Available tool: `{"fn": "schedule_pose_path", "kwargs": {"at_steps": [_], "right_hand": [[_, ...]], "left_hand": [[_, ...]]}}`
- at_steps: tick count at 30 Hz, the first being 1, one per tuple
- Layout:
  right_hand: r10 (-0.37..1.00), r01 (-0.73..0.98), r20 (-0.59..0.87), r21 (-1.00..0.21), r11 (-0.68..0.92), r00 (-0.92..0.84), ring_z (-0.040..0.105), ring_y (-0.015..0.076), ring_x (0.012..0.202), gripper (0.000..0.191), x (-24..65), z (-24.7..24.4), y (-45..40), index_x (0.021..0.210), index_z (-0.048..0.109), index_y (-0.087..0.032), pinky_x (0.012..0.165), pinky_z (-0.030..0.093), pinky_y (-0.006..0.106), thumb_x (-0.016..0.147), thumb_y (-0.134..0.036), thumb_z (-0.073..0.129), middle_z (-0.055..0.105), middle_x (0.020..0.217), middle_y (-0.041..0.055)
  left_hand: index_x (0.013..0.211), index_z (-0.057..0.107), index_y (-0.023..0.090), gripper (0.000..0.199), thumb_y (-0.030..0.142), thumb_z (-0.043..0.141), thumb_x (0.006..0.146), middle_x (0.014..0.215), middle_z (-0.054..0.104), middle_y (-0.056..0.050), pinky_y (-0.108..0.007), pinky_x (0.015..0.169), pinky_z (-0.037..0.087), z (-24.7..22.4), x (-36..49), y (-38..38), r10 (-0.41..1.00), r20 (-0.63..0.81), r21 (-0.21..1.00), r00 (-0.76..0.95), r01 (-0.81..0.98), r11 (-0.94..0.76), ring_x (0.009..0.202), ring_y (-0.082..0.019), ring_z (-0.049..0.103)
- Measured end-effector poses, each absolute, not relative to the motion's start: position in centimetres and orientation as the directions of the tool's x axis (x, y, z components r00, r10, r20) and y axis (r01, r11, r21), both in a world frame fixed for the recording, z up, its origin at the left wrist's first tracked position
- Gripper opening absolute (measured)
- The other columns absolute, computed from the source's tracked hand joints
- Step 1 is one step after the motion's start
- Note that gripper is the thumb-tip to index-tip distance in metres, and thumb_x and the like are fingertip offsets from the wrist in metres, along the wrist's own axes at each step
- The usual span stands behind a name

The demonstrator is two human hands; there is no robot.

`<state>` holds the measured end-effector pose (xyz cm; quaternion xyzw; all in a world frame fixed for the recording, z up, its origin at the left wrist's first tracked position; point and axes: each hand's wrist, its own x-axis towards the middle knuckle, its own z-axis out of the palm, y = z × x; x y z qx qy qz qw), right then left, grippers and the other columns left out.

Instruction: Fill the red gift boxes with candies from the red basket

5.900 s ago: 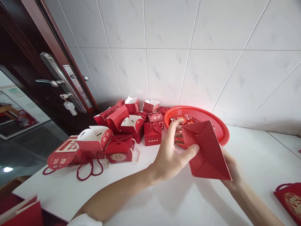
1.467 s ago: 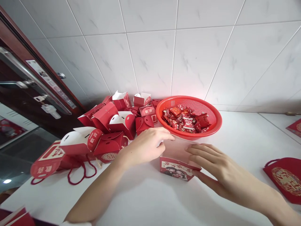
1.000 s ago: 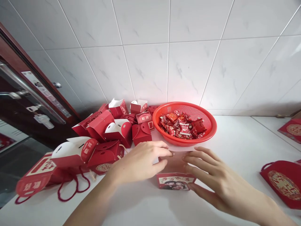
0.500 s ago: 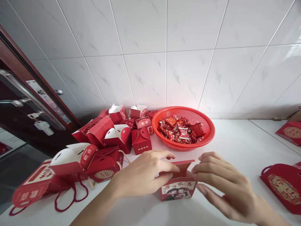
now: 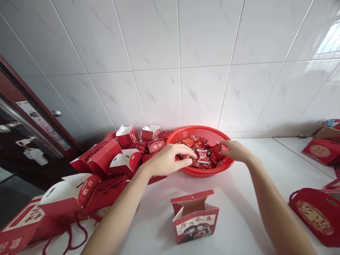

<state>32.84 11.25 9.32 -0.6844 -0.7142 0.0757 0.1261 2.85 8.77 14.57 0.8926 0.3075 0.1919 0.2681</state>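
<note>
Over the left side of a red plastic basket (image 5: 202, 173), my left hand (image 5: 174, 159) reaches with thumb and fingers apart, at the edge of the wrapped candies (image 5: 203, 157). It holds nothing that I can see. At the basket's right rim, my right hand (image 5: 235, 151) has its fingertips beside a red candy packet, apart rather than closed; whether they touch it is unclear. Nearer to me, a small red-and-white cardboard box (image 5: 195, 226) with a printed picture on its front stands upright with its top flaps up, untouched by either hand.
Many red gift boxes (image 5: 103, 159), some with rope handles, crowd the left of the white counter (image 5: 156, 198). More red boxes (image 5: 316, 216) stand at the right. A tiled wall (image 5: 159, 95) closes the back; a door with keys (image 5: 35, 156) is at far left.
Both hands have let go of the small cardboard box and moved forward to the candy basket. The box stays on the counter with its top open. The camera view has shifted slightly.
</note>
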Motion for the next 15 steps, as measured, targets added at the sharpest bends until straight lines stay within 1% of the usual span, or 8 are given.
{"fn": "schedule_pose_path", "kwargs": {"at_steps": [1, 3, 5, 7, 9, 12, 14, 15], "right_hand": [[0.998, 0.965, 0.061, -0.259, 0.036, -0.021, 0.07, 0.0299, 0.105, 0.028, 32.6, 9.0, 12.0, 0.108, 0.073, -0.022, 0.087, 0.049, 0.039, 0.081, -0.021, 0.064, 0.077, 0.112, 0.0088], [0.999, 0.972, 0.042, -0.232, 0.02, -0.011, 0.069, 0.0312, 0.104, 0.027, 32.0, 8.4, 13.3, 0.102, 0.072, -0.021, 0.089, 0.046, 0.04, 0.076, -0.019, 0.068, 0.076, 0.105, 0.009], [1.0, 0.977, 0.022, -0.215, 0.003, 0.001, 0.069, 0.0303, 0.1, 0.03, 31.4, 7.7, 14.2, 0.1, 0.07, -0.021, 0.085, 0.046, 0.038, 0.071, -0.016, 0.07, 0.075, 0.099, 0.0087], [1.0, 0.977, 0.007, -0.212, -0.014, 0.016, 0.069, 0.0291, 0.096, 0.036, 31.1, 7.1, 14.9, 0.101, 0.07, -0.021, 0.078, 0.046, 0.034, 0.066, -0.011, 0.07, 0.074, 0.1, 0.0095], [1.0, 0.974, 0.002, -0.226, -0.022, 0.023, 0.069, 0.0281, 0.095, 0.039, 31.1, 6.6, 15.2, 0.1, 0.071, -0.021, 0.072, 0.045, 0.032, 0.064, -0.007, 0.069, 0.073, 0.106, 0.0104], [0.999, 0.961, 0.037, -0.275, -0.019, 0.031, 0.068, 0.0269, 0.097, 0.036, 31.4, 6.4, 15.4, 0.097, 0.072, -0.022, 0.071, 0.045, 0.03, 0.066, -0.005, 0.067, 0.073, 0.108, 0.009], [0.994, 0.948, 0.093, -0.317, -0.031, 0.063, 0.068, 0.0268, 0.1, 0.034, 31.6, 6.5, 15.4, 0.099, 0.072, -0.022, 0.073, 0.046, 0.03, 0.07, -0.006, 0.065, 0.073, 0.109, 0.0089], [0.988, 0.939, 0.126, -0.343, -0.042, 0.09, 0.067, 0.027, 0.101, 0.034, 31.7, 6.5, 15.5, 0.102, 0.072, -0.022, 0.074, 0.046, 0.031, 0.073, -0.007, 0.063, 0.073, 0.111, 0.0095]], "left_hand": [[0.114, 0.077, 0.023, 0.026, 0.029, 0.06, 0.095, 0.124, 0.075, -0.004, -0.031, 0.1, 0.053, 14.4, 3.5, 10.3, 0.675, 0.125, 0.561, 0.727, 0.509, -0.653, 0.114, -0.02, 0.07], [0.12, 0.075, 0.022, 0.031, 0.029, 0.059, 0.095, 0.125, 0.075, -0.005, -0.028, 0.095, 0.054, 13.8, 5.0, 13.0, 0.703, -0.036, 0.44, 0.71, 0.643, -0.627, 0.111, -0.02, 0.071], [0.127, 0.071, 0.023, 0.035, 0.031, 0.056, 0.096, 0.131, 0.073, -0.006, -0.029, 0.098, 0.051, 13.0, 6.7, 15.3, 0.702, -0.213, 0.276, 0.679, 0.731, -0.624, 0.114, -0.021, 0.07], [0.133, 0.067, 0.021, 0.045, 0.04, 0.063, 0.092, 0.13, 0.073, -0.011, -0.034, 0.098, 0.052, 12.1, 8.4, 16.9, 0.7, -0.294, 0.208, 0.651, 0.758, -0.618, 0.118, -0.028, 0.068], [0.145, 0.057, 0.017, 0.072, 0.054, 0.071, 0.084, 0.137, 0.068, -0.017, -0.038, 0.099, 0.052, 11.2, 10.0, 17.7, 0.693, -0.347, 0.179, 0.632, 0.77, -0.613, 0.125, -0.035, 0.064], [0.164, 0.025, 0.02, 0.122, 0.066, 0.082, 0.067, 0.158, 0.046, -0.025, -0.044, 0.106, 0.049, 10.0, 12.0, 18.0, 0.69, -0.448, 0.107, 0.569, 0.8, -0.59, 0.139, -0.042, 0.053], [0.167, 0.014, 0.027, 0.14, 0.066, 0.088, 0.055, 0.166, 0.034, -0.025, -0.047, 0.107, 0.049, 9.5, 12.8, 18.0, 0.702, -0.487, 0.059, 0.52, 0.821, -0.568, 0.143, -0.046, 0.048], [0.166, 0.016, 0.03, 0.141, 0.066, 0.09, 0.051, 0.166, 0.033, -0.024, -0.048, 0.106, 0.05, 9.3, 13.0, 18.1, 0.706, -0.474, 0.063, 0.527, 0.819, -0.57, 0.141, -0.048, 0.049]]}}
